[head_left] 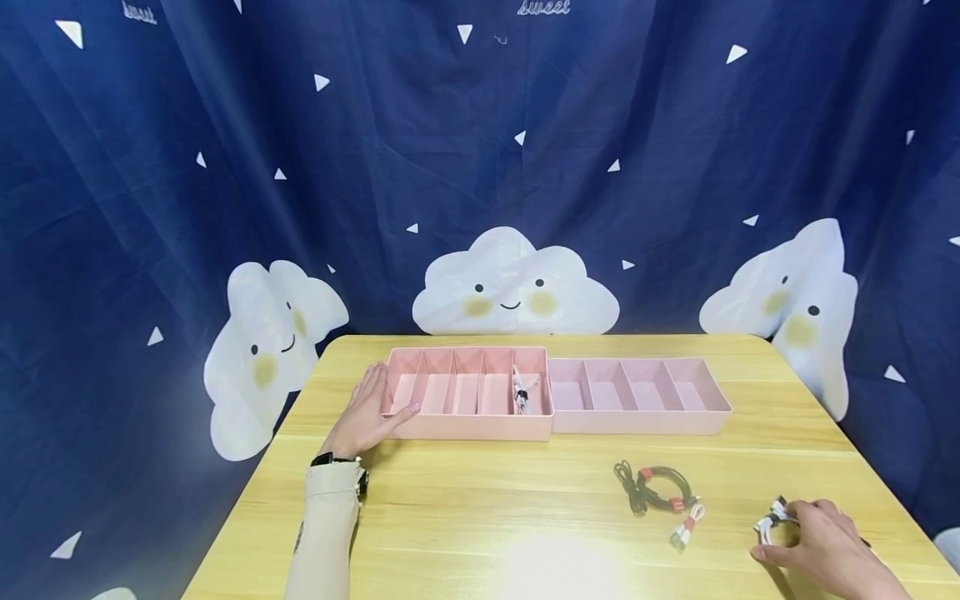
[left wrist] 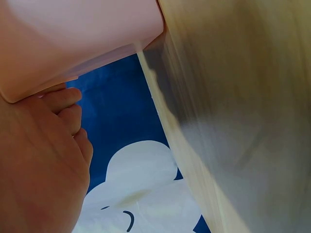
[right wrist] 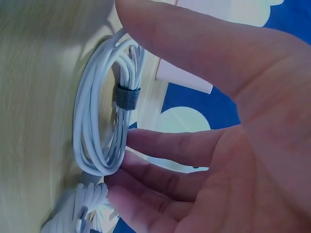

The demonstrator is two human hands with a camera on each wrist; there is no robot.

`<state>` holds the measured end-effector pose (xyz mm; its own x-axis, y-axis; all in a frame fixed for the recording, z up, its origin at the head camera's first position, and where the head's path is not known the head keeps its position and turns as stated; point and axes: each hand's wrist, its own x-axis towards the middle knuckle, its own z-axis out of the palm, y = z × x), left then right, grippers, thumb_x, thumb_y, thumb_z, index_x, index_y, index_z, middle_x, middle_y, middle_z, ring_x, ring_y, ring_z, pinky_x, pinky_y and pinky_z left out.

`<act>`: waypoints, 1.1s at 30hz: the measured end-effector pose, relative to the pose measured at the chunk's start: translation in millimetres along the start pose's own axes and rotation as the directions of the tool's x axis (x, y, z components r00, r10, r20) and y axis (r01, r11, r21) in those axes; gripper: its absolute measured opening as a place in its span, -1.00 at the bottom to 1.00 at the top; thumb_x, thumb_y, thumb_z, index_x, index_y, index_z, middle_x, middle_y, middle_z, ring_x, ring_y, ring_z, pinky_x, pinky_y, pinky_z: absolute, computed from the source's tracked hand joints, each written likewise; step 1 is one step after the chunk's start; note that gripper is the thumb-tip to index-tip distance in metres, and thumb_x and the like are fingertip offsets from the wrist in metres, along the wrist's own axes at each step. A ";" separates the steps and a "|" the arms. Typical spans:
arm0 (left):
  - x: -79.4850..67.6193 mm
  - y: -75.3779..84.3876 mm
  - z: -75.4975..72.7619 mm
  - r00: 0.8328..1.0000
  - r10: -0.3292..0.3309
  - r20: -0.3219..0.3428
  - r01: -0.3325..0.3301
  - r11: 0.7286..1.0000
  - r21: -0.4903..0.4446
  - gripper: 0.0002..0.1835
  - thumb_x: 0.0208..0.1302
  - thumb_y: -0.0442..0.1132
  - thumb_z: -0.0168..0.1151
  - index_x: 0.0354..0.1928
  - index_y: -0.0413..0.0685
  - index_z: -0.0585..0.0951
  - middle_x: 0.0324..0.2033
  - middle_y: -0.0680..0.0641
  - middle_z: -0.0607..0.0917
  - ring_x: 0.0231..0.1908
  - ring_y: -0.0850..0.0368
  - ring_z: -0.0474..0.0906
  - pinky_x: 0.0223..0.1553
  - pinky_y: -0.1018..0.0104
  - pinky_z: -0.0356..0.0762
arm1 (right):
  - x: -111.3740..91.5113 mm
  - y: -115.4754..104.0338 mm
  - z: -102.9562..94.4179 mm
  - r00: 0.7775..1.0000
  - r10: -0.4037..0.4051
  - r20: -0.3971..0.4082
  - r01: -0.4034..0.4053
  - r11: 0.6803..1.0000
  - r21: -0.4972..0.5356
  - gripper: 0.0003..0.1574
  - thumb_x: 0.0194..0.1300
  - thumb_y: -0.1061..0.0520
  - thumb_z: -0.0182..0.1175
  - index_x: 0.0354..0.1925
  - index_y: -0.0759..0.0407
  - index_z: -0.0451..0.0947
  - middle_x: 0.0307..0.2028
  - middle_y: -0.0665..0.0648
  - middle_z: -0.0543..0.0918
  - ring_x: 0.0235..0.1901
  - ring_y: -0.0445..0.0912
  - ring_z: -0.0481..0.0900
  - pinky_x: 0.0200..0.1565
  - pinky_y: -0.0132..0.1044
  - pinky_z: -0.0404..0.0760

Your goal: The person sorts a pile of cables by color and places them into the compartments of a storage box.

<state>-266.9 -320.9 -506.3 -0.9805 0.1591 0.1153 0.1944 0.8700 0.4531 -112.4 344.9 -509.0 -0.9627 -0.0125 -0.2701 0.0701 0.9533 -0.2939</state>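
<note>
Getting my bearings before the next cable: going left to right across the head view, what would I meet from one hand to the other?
Left hand → pink tray → black cables → small white cable with a red tie → coiled white cable → right hand.

Left tray (head_left: 472, 427): on the table (head_left: 480, 500), bundled cable (head_left: 522, 402) in its rightmost compartment
Right tray (head_left: 637, 422): just beside it
Loose cables (head_left: 677, 504): before the right tray

Head: table (head_left: 465, 500) seen from above, facing forward.
Left wrist: pink box (left wrist: 82, 34) seen closely.
Right wrist: white cable (right wrist: 86, 116) seen closely, shared with head.
</note>
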 end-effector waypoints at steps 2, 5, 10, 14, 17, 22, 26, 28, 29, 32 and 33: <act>-0.8 0.1 0.2 1.000 -0.002 0.001 0.002 1.000 0.002 0.27 0.30 0.48 0.15 0.63 -0.35 -0.12 0.65 -0.33 -0.08 0.67 -0.25 -0.26 0.62 -0.32 -0.18 | -0.7 -1.3 0.0 1.000 -0.010 -0.020 0.010 1.000 -0.002 0.01 -0.01 -0.34 0.57 -0.10 0.56 0.55 -0.27 0.29 0.60 -0.18 0.20 0.53 -0.24 0.11 0.60; -2.1 0.9 0.0 1.000 -0.002 0.001 0.002 1.000 0.001 0.27 0.31 0.47 0.15 0.63 -0.35 -0.13 0.65 -0.33 -0.08 0.67 -0.25 -0.26 0.63 -0.31 -0.19 | -3.8 -5.4 -0.9 0.999 -0.018 -0.051 0.018 1.000 -0.006 -0.11 -0.01 -0.27 0.59 -0.20 0.50 0.54 -0.30 0.28 0.59 -0.20 0.20 0.52 -0.27 0.07 0.59; -1.7 0.9 0.4 1.000 0.002 -0.009 -0.002 1.000 0.002 0.25 0.32 0.45 0.15 0.62 -0.36 -0.11 0.65 -0.33 -0.06 0.67 -0.25 -0.25 0.63 -0.31 -0.17 | -6.1 -10.3 -1.7 0.996 -0.026 -0.084 0.024 0.999 -0.022 -0.34 -0.02 -0.26 0.59 -0.40 0.21 0.53 -0.43 0.08 0.47 -0.34 0.02 0.42 -0.37 -0.16 0.35; -1.7 0.6 0.3 1.000 0.003 -0.011 -0.003 1.000 -0.002 0.24 0.32 0.44 0.16 0.62 -0.36 -0.11 0.65 -0.33 -0.05 0.67 -0.25 -0.25 0.63 -0.31 -0.16 | -2.8 -10.6 -3.0 0.999 -0.014 -0.048 0.012 0.999 -0.030 -0.29 -0.05 -0.34 0.58 -0.31 0.20 0.59 -0.40 0.07 0.47 -0.34 -0.01 0.39 -0.38 -0.17 0.29; -1.9 -0.1 0.5 1.000 0.000 -0.006 0.000 1.000 0.004 0.25 0.32 0.45 0.15 0.62 -0.36 -0.11 0.65 -0.33 -0.06 0.67 -0.25 -0.26 0.63 -0.32 -0.17 | -0.4 -10.0 -2.7 0.999 -0.019 -0.037 0.018 0.999 -0.026 -0.18 -0.06 -0.36 0.58 -0.21 0.30 0.61 -0.32 0.21 0.55 -0.28 0.08 0.48 -0.34 -0.08 0.45; -1.5 -1.8 1.2 1.000 0.004 -0.006 -0.004 1.000 0.016 0.25 0.32 0.46 0.14 0.62 -0.37 -0.11 0.64 -0.36 -0.05 0.67 -0.27 -0.25 0.62 -0.33 -0.17 | 1.0 -9.1 -0.5 0.996 -0.041 -0.074 0.039 0.999 -0.030 0.07 -0.08 -0.30 0.62 0.01 0.56 0.56 -0.12 0.53 0.61 -0.10 0.40 0.59 -0.18 0.28 0.61; -1.5 -1.2 0.9 1.000 0.007 -0.010 -0.007 1.000 0.007 0.25 0.32 0.45 0.16 0.62 -0.37 -0.11 0.64 -0.35 -0.05 0.67 -0.26 -0.25 0.63 -0.31 -0.16 | 1.1 -10.3 -0.5 0.992 -0.065 -0.107 0.062 0.997 -0.036 0.07 -0.09 -0.25 0.63 0.04 0.59 0.55 -0.13 0.54 0.62 -0.11 0.42 0.60 -0.19 0.30 0.63; -1.4 -0.5 0.8 1.000 0.011 -0.012 -0.011 1.000 0.006 0.25 0.31 0.45 0.16 0.62 -0.37 -0.10 0.64 -0.35 -0.05 0.67 -0.27 -0.24 0.62 -0.31 -0.16 | 0.7 -11.1 -0.9 0.990 -0.077 -0.117 0.073 0.997 -0.035 0.05 -0.08 -0.22 0.63 0.04 0.59 0.55 -0.13 0.54 0.62 -0.12 0.41 0.61 -0.20 0.28 0.64; -1.3 -0.3 0.8 1.000 0.011 -0.012 -0.011 1.000 0.006 0.25 0.31 0.45 0.16 0.62 -0.37 -0.10 0.64 -0.35 -0.05 0.67 -0.27 -0.24 0.63 -0.31 -0.15 | 0.4 -11.6 -1.1 0.989 -0.084 -0.126 0.080 0.996 -0.036 0.04 -0.08 -0.21 0.63 0.03 0.59 0.55 -0.13 0.54 0.62 -0.12 0.40 0.61 -0.21 0.27 0.65; -1.0 -0.4 0.8 1.000 0.009 -0.012 -0.009 1.000 0.006 0.25 0.31 0.45 0.17 0.62 -0.37 -0.10 0.64 -0.35 -0.05 0.67 -0.27 -0.23 0.63 -0.31 -0.16 | 0.5 -12.7 -1.9 0.986 -0.099 -0.135 0.094 0.995 -0.039 0.01 -0.07 -0.18 0.63 0.03 0.60 0.55 -0.12 0.55 0.62 -0.12 0.41 0.61 -0.20 0.28 0.66; -1.0 -0.6 0.7 1.000 0.008 -0.011 -0.008 1.000 0.004 0.26 0.31 0.45 0.17 0.62 -0.37 -0.11 0.64 -0.35 -0.05 0.67 -0.27 -0.24 0.63 -0.31 -0.16 | 0.6 -13.0 -2.1 0.986 -0.101 -0.135 0.096 0.994 -0.042 0.01 -0.07 -0.18 0.63 0.04 0.60 0.55 -0.12 0.55 0.62 -0.12 0.41 0.61 -0.19 0.29 0.66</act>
<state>-266.1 -321.3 -507.4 -0.9785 0.1608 0.1290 0.2022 0.8706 0.4486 -114.5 333.2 -503.4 -0.9913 -0.0680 -0.1126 -0.0340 0.9594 -0.2801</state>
